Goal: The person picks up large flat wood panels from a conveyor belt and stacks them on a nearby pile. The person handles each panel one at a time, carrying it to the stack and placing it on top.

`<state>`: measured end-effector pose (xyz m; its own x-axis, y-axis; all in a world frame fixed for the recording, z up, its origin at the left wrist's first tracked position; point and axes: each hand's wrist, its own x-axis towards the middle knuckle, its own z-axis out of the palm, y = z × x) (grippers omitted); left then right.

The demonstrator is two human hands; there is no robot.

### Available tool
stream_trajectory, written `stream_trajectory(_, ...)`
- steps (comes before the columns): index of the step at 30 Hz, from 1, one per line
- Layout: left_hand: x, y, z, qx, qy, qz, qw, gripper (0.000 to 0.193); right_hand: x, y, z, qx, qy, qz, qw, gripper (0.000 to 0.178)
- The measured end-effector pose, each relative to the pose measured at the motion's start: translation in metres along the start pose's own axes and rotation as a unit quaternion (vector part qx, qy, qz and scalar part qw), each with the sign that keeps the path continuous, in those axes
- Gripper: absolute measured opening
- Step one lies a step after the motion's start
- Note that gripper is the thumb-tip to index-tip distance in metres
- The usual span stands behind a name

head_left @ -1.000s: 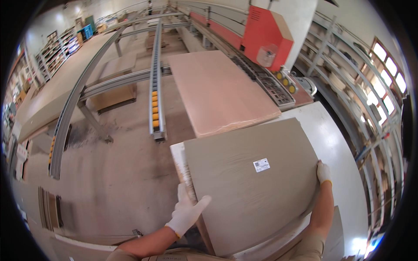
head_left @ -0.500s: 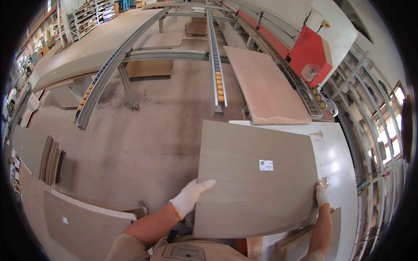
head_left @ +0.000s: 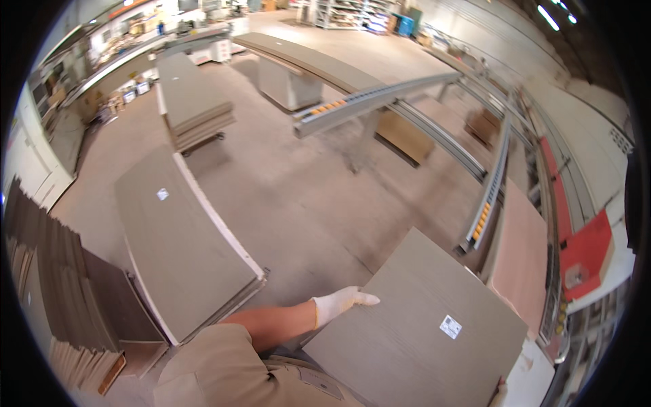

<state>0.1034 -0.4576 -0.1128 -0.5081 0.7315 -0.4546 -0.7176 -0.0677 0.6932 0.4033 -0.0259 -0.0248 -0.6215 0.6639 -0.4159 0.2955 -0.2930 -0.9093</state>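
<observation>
A flat greyish-brown wood-grain board point(head_left: 413, 332) with a small white label point(head_left: 450, 326) slants in front of my body at lower right. My left hand point(head_left: 342, 304), in a white glove with a yellow cuff edge, is closed on its left edge, thumb lying over the top face and the other fingers hidden beneath. At the opposite edge, only a small part of my right hand point(head_left: 500, 391) shows, gripping the board; most of it is hidden. Part of a white surface point(head_left: 529, 370) shows beside the board's right edge.
A wide labelled board stack point(head_left: 183, 230) lies to my left, with another stack on a wheeled base point(head_left: 193, 102) behind it. Several upright panels point(head_left: 61, 278) stand at far left. Metal roller rails point(head_left: 491, 197), a pinkish panel point(head_left: 521, 251) and a red machine part point(head_left: 587, 254) are at right.
My view has swung left, bringing the stacks on that side into sight. Both hands keep hold of the board, which now appears turned and lower right; the right hand is more hidden.
</observation>
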Motion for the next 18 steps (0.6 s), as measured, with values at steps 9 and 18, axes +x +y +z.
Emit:
stream_trajectory(9, -0.245, 0.089, 0.011, 0.090, 0.128, 0.214, 0.964, 0.051, -0.043, -0.075, 0.150, -0.042, -0.188, -0.087, 0.977, 0.063)
stream_trajectory(18, -0.595, 0.043, 0.003, 0.106, 0.335, 0.393, 0.850, 0.035, -0.149, -0.084, 0.351, -0.057, -0.438, -0.122, 0.889, 0.061)
